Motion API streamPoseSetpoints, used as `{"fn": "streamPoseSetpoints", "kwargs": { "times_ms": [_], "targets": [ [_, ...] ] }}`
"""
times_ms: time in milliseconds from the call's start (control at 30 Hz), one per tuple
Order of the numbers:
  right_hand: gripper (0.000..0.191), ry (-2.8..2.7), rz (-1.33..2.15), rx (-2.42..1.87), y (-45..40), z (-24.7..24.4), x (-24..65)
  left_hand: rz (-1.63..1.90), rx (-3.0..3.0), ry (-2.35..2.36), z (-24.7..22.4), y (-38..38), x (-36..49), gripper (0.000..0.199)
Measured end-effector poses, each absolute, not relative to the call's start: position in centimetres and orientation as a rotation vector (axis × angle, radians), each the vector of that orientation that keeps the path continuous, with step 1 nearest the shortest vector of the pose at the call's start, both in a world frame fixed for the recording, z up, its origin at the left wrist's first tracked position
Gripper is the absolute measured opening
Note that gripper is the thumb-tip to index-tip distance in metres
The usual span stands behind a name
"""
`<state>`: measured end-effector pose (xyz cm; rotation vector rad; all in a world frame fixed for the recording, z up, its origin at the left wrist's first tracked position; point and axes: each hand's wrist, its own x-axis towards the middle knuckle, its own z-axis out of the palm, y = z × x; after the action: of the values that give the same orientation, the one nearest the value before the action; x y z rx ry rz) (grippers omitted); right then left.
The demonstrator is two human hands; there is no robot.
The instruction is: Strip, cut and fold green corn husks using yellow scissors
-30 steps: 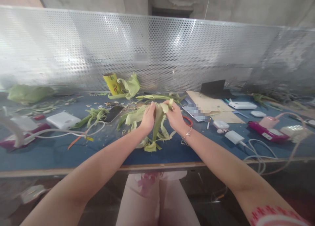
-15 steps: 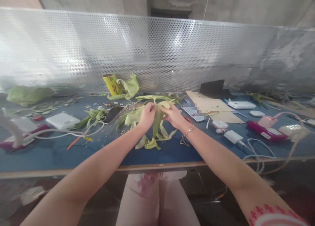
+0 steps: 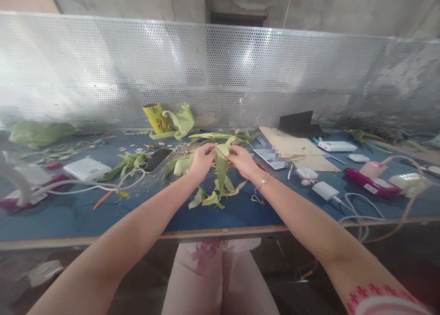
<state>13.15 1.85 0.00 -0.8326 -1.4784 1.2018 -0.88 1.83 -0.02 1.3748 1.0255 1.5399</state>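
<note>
Pale green corn husk (image 3: 222,165) is pinched between both my hands above the middle of the table, one strip hanging down and another folded across the top. My left hand (image 3: 203,160) grips its left side with curled fingers. On the other side, my right hand (image 3: 241,160) has thumb and fingers closed on the husk. Below them lie loose husk pieces (image 3: 212,199) on the blue tabletop. More husk leaves (image 3: 182,165) rest beside my left hand, and long husk strips (image 3: 220,135) lie behind both hands.
A phone (image 3: 158,160) and shredded husk (image 3: 132,161) lie left. At the back stands a yellow tube (image 3: 155,118). To the right are a tablet-like device (image 3: 270,157), cardboard (image 3: 292,143), a white charger (image 3: 326,191) and a purple power strip (image 3: 369,183). A perforated metal screen (image 3: 137,67) borders the back.
The upper piece of husk has shifted and now lies folded across between my fingers. My left hand has moved slightly left, and my hands stay close together.
</note>
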Motion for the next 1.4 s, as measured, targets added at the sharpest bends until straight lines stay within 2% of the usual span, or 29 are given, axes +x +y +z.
{"fn": "streamPoseSetpoints", "kwargs": {
  "times_ms": [100,533,867,1067,1233,1400],
  "targets": [
    [0.016,-1.443,1.213,-0.860,1.8,0.2,13.2,1.528,1.257,0.981,0.4,1.5,-0.7,0.012],
    [0.018,-1.407,1.241,-0.831,1.4,0.5,13.0,1.429,0.865,0.921,1.2,1.0,-0.6,0.026],
    [0.017,-1.477,1.197,-0.832,1.6,0.3,13.1,1.431,1.241,0.919,0.9,0.4,-0.5,0.030],
    [0.018,-1.488,1.300,-0.851,1.4,0.3,12.8,1.533,1.321,1.101,0.0,1.7,-0.9,0.011],
    [0.027,-1.435,1.582,-0.833,0.2,0.8,12.4,1.612,1.527,1.192,0.2,1.8,-1.4,0.031],
    [0.033,-1.448,1.659,-0.754,-0.3,0.4,11.9,1.574,1.704,1.214,0.4,1.1,-1.3,0.037]
  ]
}}
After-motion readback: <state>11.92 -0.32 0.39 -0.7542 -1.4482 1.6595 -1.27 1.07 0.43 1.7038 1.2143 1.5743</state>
